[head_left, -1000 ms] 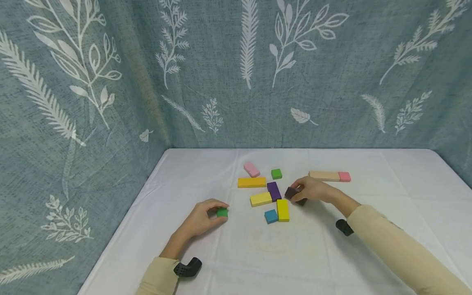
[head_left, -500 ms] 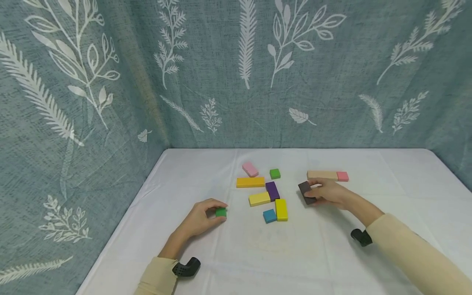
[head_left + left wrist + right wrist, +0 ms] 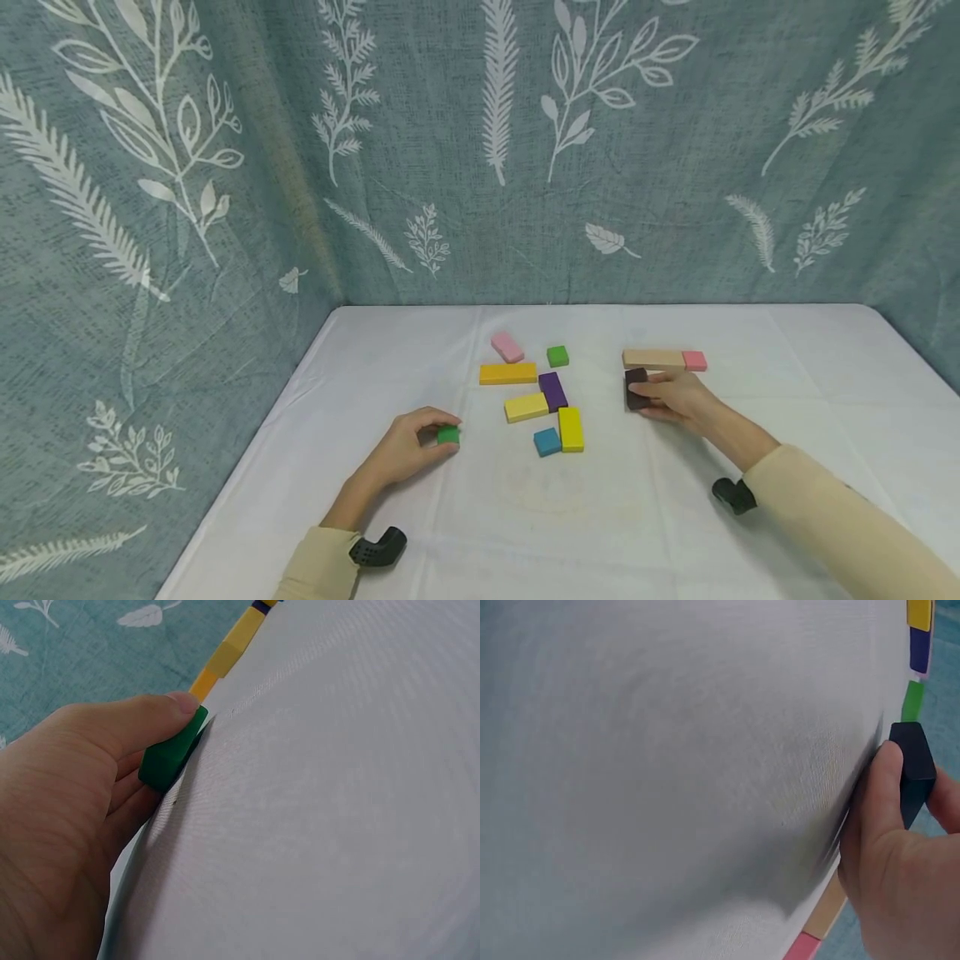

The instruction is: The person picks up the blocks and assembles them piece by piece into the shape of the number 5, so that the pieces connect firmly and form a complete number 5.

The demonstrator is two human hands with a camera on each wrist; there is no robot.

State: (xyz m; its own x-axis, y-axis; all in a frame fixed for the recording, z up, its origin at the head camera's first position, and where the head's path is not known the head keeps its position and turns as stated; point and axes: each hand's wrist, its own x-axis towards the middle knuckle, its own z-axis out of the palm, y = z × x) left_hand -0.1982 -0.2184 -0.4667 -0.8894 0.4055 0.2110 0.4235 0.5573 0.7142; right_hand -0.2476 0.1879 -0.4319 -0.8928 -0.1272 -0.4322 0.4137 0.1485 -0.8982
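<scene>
At the left of the table, my left hand (image 3: 411, 446) pinches a small green block (image 3: 447, 435) between thumb and fingers. The left wrist view shows that green block (image 3: 171, 754) low at the cloth, under the thumb. On the right side, my right hand (image 3: 678, 398) grips a dark brown block (image 3: 637, 389), which points away from me, just in front of the long tan block (image 3: 652, 359). A pink-red block (image 3: 694, 361) sits against the tan one's right end. In the right wrist view the dark block (image 3: 912, 765) shows between thumb and fingers.
Between the hands lie orange (image 3: 507, 374), purple (image 3: 552, 392), pale yellow (image 3: 527, 407), bright yellow (image 3: 571, 429) and blue (image 3: 547, 442) blocks. Behind them are a light pink block (image 3: 507, 347) and another green block (image 3: 557, 357). A leaf-patterned curtain (image 3: 450, 150) borders the white table (image 3: 525, 533).
My right hand has carried the dark brown block to the right and turned it from slanting to pointing away from me. The left hand stays in place, holding the green block.
</scene>
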